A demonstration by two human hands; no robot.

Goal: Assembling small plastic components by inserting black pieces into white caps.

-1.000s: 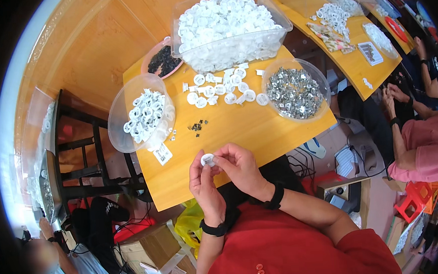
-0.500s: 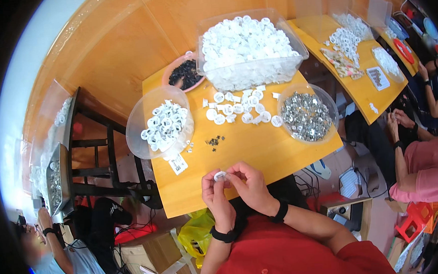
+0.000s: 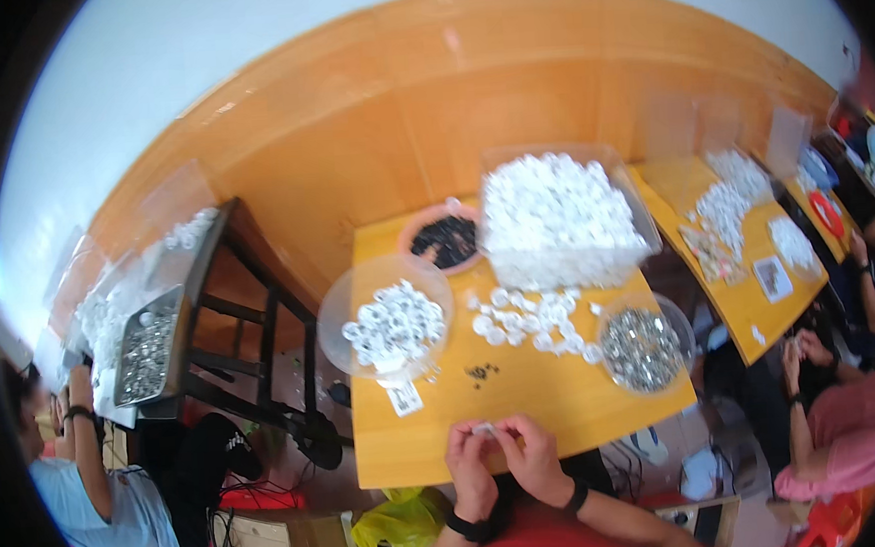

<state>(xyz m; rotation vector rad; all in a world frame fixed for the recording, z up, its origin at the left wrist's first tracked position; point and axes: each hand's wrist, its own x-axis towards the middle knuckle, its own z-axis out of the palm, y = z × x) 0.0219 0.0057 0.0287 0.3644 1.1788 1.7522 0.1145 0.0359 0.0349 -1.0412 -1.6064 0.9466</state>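
Both of my hands meet at the near edge of the yellow table. My left hand [image 3: 472, 475] and my right hand [image 3: 535, 465] have their fingertips closed on one small white round plastic piece [image 3: 484, 429], mostly covered by the fingers. Just beyond them lies a little pile of small dark parts [image 3: 482, 373]. Loose white round pieces [image 3: 536, 323] are scattered farther back. On the left, a clear round tub [image 3: 335, 325] holds white pieces with dark centres. At the right, another clear tub [image 3: 683, 327] contains shiny metal parts.
A big clear bin [image 3: 567, 266] heaped with white pieces stands at the back, beside a pink bowl [image 3: 410, 237] of black parts. A printed label [image 3: 404, 398] lies by the left tub. Co-workers sit at tables left and right. A yellow bag [image 3: 398, 532] is below the table.
The view has tilted up, so the table and hands sit lower in the picture. My hands have drawn closer together around the white piece, which shows less now.
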